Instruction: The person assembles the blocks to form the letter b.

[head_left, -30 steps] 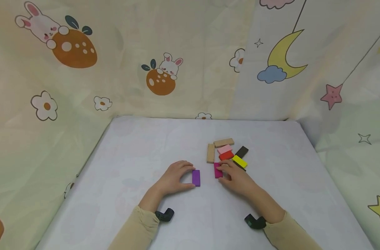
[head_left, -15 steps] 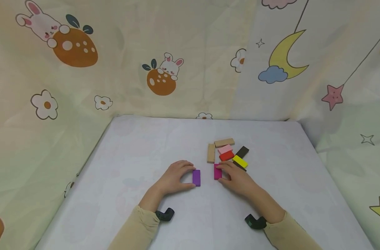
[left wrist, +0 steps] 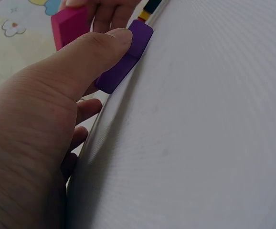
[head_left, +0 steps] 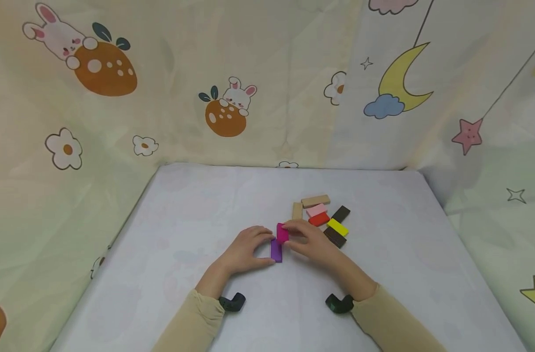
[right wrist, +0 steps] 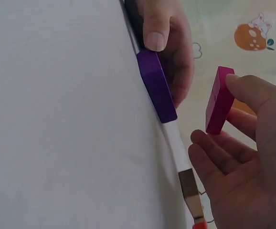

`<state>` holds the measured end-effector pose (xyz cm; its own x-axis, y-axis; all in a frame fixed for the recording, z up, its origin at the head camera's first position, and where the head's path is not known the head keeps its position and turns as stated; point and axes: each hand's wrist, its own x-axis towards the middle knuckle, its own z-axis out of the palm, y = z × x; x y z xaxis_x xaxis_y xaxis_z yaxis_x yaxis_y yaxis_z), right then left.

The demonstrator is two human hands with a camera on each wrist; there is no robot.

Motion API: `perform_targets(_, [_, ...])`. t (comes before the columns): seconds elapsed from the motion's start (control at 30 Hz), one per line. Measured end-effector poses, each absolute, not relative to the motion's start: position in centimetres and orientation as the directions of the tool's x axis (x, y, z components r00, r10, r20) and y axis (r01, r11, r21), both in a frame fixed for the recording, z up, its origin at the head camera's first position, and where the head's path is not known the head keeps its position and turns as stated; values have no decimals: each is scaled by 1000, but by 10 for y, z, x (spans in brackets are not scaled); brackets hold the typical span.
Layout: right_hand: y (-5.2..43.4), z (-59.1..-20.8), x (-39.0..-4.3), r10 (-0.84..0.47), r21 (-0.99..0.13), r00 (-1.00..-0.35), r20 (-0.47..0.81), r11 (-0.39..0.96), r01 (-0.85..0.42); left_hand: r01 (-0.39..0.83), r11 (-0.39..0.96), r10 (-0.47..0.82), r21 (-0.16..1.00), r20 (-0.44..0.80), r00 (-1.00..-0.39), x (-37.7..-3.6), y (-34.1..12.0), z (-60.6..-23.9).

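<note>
A purple block (head_left: pixel 276 251) lies flat on the white table (head_left: pixel 197 210). My left hand (head_left: pixel 245 249) pinches it between thumb and fingers; the thumb presses its near end in the left wrist view, where the purple block (left wrist: pixel 123 59) runs along the table's edge line. My right hand (head_left: pixel 309 239) holds a magenta block (head_left: pixel 282 232) lifted just above the purple one's far end. In the right wrist view the magenta block (right wrist: pixel 219 101) hangs clear of the purple block (right wrist: pixel 156 88), held by the thumb and fingers.
Behind the hands lies a cluster of blocks: two tan ones (head_left: pixel 315 200), pink (head_left: pixel 316 210), red (head_left: pixel 318 219), yellow (head_left: pixel 337 227), black (head_left: pixel 340 213) and dark brown (head_left: pixel 335 237). Printed cloth walls (head_left: pixel 117 98) surround the table on three sides.
My right hand lifted the magenta block off the table and carried it left, over the purple block. The left hand stayed on the purple block. The dark brown block is now uncovered.
</note>
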<state>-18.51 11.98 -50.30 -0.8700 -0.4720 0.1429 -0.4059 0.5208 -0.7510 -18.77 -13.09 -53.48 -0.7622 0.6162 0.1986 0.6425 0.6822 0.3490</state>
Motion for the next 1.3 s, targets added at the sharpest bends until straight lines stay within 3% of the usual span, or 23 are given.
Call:
perform_targets(0.2, [99, -513, -201, -477, -781, -869, 134, 488, -389, 633, 684, 611, 361, 189, -769, -188, -133, -537])
perform_targets(0.63, [112, -526, -217, -354, -727, -930, 98, 613, -310, 644, 676, 614, 359, 209, -761, -189, -132, -537])
perform_targets(0.93, [107, -520, -219, -400, -668, -907, 132, 640, -379, 604, 686, 586, 406, 184, -789, -189, -133, -537])
perform_targets(1.3, [100, -525, -223, -422, -624, -906, 32, 700, -348, 624, 663, 595, 413, 215, -774, -191, -133, -539])
